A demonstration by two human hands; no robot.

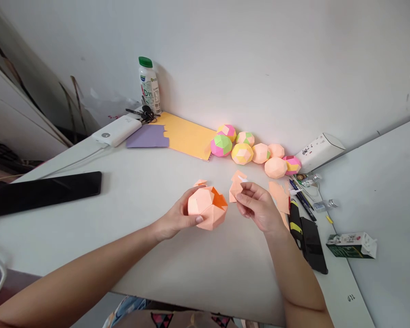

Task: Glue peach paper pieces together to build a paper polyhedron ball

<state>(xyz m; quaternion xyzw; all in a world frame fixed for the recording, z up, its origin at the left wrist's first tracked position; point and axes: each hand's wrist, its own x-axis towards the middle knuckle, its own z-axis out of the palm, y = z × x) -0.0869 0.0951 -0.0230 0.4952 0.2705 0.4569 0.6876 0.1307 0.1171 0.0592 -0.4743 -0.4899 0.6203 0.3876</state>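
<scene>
In my left hand [177, 218] is a peach folded-paper ball [205, 210], its thumb below and fingers behind. The ball has a gap at its upper right, where a deeper orange inside shows. My right hand [256, 205] pinches a small folded peach paper piece [235, 190] between thumb and fingertips, just right of the gap and apart from the ball. Another folded peach piece [201, 182] lies on the table behind the ball. More peach paper [239, 175] is visible behind the pinched piece. Loose peach sheets [279, 196] lie beyond my right wrist.
Several finished paper balls [242, 154] sit along the wall. Yellow card [189, 136] and purple paper [148, 136] lie back left, near a bottle [149, 86], keys [146, 113] and a white power bank [118, 130]. A black tablet-like slab [44, 193] is left; a utility knife [295, 221] and phone [313, 246] are right.
</scene>
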